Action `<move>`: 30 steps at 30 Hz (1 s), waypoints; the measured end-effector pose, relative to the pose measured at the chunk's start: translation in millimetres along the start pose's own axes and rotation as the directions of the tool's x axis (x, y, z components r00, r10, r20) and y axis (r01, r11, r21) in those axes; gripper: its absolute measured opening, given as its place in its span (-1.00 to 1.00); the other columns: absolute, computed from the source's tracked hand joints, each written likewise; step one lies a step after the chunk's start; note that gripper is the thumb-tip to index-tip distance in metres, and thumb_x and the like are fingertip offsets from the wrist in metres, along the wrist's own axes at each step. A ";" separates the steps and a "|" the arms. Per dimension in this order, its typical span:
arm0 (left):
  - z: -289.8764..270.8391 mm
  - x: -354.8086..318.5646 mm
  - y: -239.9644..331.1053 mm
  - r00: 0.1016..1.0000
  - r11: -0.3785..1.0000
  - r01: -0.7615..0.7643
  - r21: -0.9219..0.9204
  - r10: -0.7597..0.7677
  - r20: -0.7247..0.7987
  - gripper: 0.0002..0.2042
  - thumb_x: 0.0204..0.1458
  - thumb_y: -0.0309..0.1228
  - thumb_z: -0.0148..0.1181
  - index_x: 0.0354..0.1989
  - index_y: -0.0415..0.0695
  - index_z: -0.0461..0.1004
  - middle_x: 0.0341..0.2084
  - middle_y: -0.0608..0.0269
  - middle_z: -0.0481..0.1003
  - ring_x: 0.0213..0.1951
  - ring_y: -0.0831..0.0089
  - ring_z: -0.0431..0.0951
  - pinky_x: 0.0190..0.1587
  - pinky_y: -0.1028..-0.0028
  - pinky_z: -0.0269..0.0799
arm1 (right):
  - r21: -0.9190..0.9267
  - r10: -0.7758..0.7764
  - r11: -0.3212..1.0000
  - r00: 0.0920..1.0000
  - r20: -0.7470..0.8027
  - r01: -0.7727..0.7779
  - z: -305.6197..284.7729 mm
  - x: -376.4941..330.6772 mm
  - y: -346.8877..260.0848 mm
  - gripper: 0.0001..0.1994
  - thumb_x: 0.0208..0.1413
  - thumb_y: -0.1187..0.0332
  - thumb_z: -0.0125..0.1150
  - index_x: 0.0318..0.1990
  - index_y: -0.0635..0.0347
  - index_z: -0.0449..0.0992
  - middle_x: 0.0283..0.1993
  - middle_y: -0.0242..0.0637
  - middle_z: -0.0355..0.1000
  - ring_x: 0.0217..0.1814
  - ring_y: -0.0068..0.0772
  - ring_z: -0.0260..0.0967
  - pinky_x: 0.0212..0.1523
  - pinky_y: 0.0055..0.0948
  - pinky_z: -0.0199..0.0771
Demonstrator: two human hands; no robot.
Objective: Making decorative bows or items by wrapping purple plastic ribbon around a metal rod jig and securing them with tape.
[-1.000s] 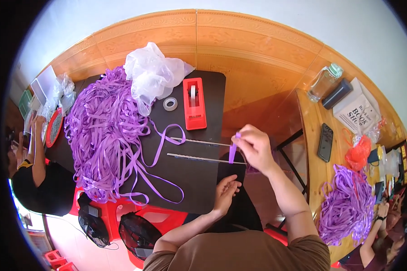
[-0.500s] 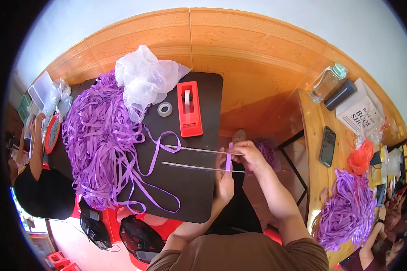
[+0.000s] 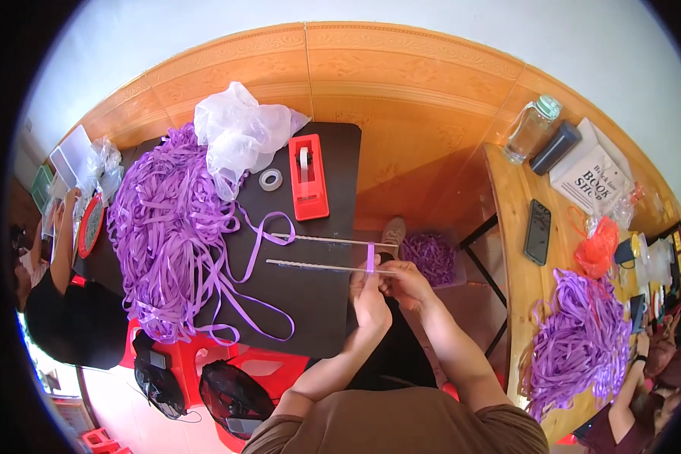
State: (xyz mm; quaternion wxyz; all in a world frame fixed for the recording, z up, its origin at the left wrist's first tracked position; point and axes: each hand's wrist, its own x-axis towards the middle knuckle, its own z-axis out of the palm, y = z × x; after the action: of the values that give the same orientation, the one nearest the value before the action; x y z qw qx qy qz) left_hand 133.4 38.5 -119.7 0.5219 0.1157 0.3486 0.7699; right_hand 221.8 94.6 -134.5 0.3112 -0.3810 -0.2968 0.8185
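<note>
Two thin silvery rods lie side by side, a gap between them, reaching from my hands out over the dark table. A short purple ribbon band crosses both rods near their right ends. My left hand is closed, its thumb pressed on the band's lower end at the nearer rod. Close beside it, my right hand is pinched at the nearer rod and the ribbon; its fingertips are partly hidden. A loose ribbon loop from the big purple ribbon pile passes by the farther rod's left end.
On the dark table are a red tape dispenser, a tape roll and a clear plastic bag. A purple-filled bin stands on the floor. The wooden table holds a phone and more ribbon. Other people work at both sides.
My right hand has come down from the farther rod to the nearer one, beside my left hand. The band now lies straight across both rods. The whole view has shifted slightly.
</note>
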 end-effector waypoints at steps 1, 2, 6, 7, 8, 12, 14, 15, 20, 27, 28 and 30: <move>-0.9 -3.6 -0.8 1.000 1.000 0.019 -0.012 -0.019 -0.012 -0.81 0.18 -0.44 0.00 -0.11 -0.19 0.47 -0.30 0.34 0.49 -0.45 0.64 0.33 -0.42 0.61 0.21 | 0.041 -0.010 0.999 1.000 0.001 0.010 -1.5 -4.6 2.7 -0.86 0.12 0.38 0.11 -0.40 0.22 0.54 -0.50 -0.32 0.46 -0.50 -0.54 0.37 -0.48 -0.55 0.34; -2.0 -7.2 -2.0 0.999 0.999 0.037 -0.024 -0.038 -0.025 -0.81 0.19 -0.45 -0.01 -0.11 -0.20 0.47 -0.28 0.34 0.49 -0.44 0.64 0.33 -0.42 0.61 0.22 | 0.041 -0.002 0.999 1.000 0.000 0.002 -3.3 -7.5 4.6 -0.86 0.12 0.38 0.11 -0.40 0.22 0.54 -0.50 -0.32 0.46 -0.50 -0.54 0.37 -0.48 -0.55 0.34; 18.7 -16.9 13.3 0.997 0.997 -0.048 0.054 0.052 -0.063 -0.85 0.18 -0.44 0.02 -0.15 -0.17 0.47 -0.19 0.33 0.49 -0.17 0.62 0.41 -0.12 0.55 0.28 | 0.084 -0.116 0.989 0.992 -0.039 0.119 -7.7 -24.4 12.1 -0.85 0.12 0.35 0.13 -0.36 0.25 0.54 -0.48 -0.33 0.47 -0.51 -0.54 0.36 -0.50 -0.58 0.30; 16.1 -15.5 10.9 0.996 0.997 -0.050 0.053 0.053 -0.067 -0.85 0.18 -0.44 0.02 -0.15 -0.17 0.47 -0.19 0.33 0.49 -0.17 0.62 0.41 -0.12 0.55 0.28 | 0.110 -0.107 0.987 0.992 -0.071 0.114 -8.7 -26.6 14.5 -0.86 0.11 0.35 0.16 -0.36 0.23 0.54 -0.50 -0.35 0.47 -0.53 -0.57 0.35 -0.52 -0.61 0.26; 11.4 -12.7 6.3 0.992 0.988 -0.087 0.128 0.098 -0.082 -0.86 0.19 -0.44 0.01 -0.16 -0.17 0.47 -0.19 0.34 0.50 -0.16 0.62 0.42 -0.12 0.56 0.29 | 0.136 -0.097 0.984 0.990 -0.103 0.111 -9.8 -28.8 16.2 -0.87 0.09 0.35 0.18 -0.37 0.21 0.55 -0.51 -0.37 0.47 -0.56 -0.61 0.34 -0.54 -0.65 0.22; 5.4 -10.4 1.4 0.980 0.956 -0.161 0.244 0.184 -0.073 -0.85 0.20 -0.45 -0.01 -0.16 -0.16 0.48 -0.19 0.34 0.51 -0.15 0.62 0.44 -0.14 0.56 0.31 | 0.137 -0.098 0.984 0.989 -0.113 0.113 -17.5 -37.8 21.2 -0.87 0.08 0.34 0.20 -0.37 0.21 0.55 -0.50 -0.36 0.48 -0.56 -0.60 0.35 -0.55 -0.64 0.23; 5.3 -12.7 2.2 0.981 0.958 -0.157 0.240 0.179 -0.074 -0.85 0.20 -0.45 -0.01 -0.16 -0.17 0.48 -0.19 0.34 0.51 -0.15 0.61 0.45 -0.14 0.56 0.32 | 0.137 -0.111 0.982 0.985 -0.131 0.129 -19.7 -41.2 22.6 -0.88 0.08 0.35 0.20 -0.36 0.21 0.55 -0.50 -0.36 0.48 -0.55 -0.60 0.35 -0.55 -0.65 0.24; 6.3 -15.1 4.6 0.982 0.960 -0.151 0.237 0.174 -0.079 -0.85 0.19 -0.46 -0.01 -0.16 -0.18 0.48 -0.20 0.34 0.51 -0.16 0.60 0.46 -0.15 0.56 0.33 | 0.140 -0.112 0.982 0.985 -0.130 0.130 -20.1 -42.9 23.3 -0.88 0.08 0.35 0.20 -0.36 0.21 0.55 -0.50 -0.36 0.48 -0.55 -0.60 0.35 -0.55 -0.65 0.24; 11.3 -25.8 22.0 0.995 0.987 -0.059 0.150 0.070 -0.074 -0.85 0.14 -0.49 0.03 -0.16 -0.19 0.48 -0.20 0.33 0.51 -0.16 0.56 0.47 -0.15 0.55 0.33 | 0.150 -0.125 0.978 0.985 -0.122 0.142 -23.0 -48.2 25.6 -0.89 0.07 0.37 0.21 -0.36 0.21 0.55 -0.51 -0.36 0.48 -0.56 -0.61 0.35 -0.57 -0.66 0.24; 19.4 -24.5 62.5 0.949 0.950 0.312 0.025 -0.310 -0.050 -0.56 0.16 -0.06 0.01 -0.04 -0.23 0.40 -0.08 0.19 0.40 0.03 0.34 0.27 0.09 0.27 0.10 | 0.156 -0.145 0.973 0.977 -0.158 0.170 -29.5 -52.9 25.8 -0.90 0.08 0.38 0.20 -0.37 0.21 0.55 -0.51 -0.36 0.48 -0.58 -0.61 0.34 -0.57 -0.64 0.25; 21.0 -22.9 70.1 0.924 0.923 0.383 0.032 -0.383 -0.022 -0.44 0.17 0.04 -0.07 0.05 -0.27 0.30 0.01 0.11 0.33 0.09 0.23 0.21 0.15 0.24 0.03 | 0.157 -0.155 0.971 0.972 -0.174 0.183 -32.3 -53.9 25.1 -0.90 0.08 0.37 0.21 -0.37 0.21 0.55 -0.51 -0.36 0.48 -0.58 -0.61 0.34 -0.57 -0.64 0.25; 27.0 -20.1 83.1 0.891 0.891 0.454 0.025 -0.454 -0.028 -0.39 0.17 0.06 -0.11 0.07 -0.32 0.28 0.05 0.04 0.30 0.12 0.20 0.20 0.17 0.24 0.02 | 0.158 -0.165 0.968 0.968 -0.187 0.196 -35.4 -55.4 21.8 -0.89 0.07 0.37 0.21 -0.37 0.21 0.55 -0.52 -0.36 0.48 -0.58 -0.61 0.34 -0.57 -0.63 0.25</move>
State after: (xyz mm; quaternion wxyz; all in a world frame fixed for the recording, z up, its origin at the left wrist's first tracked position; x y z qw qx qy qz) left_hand 96.5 14.3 -41.6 0.6816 0.0308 0.3834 0.6225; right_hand 272.8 48.9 -144.9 0.4413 -0.3926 -0.2292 0.7737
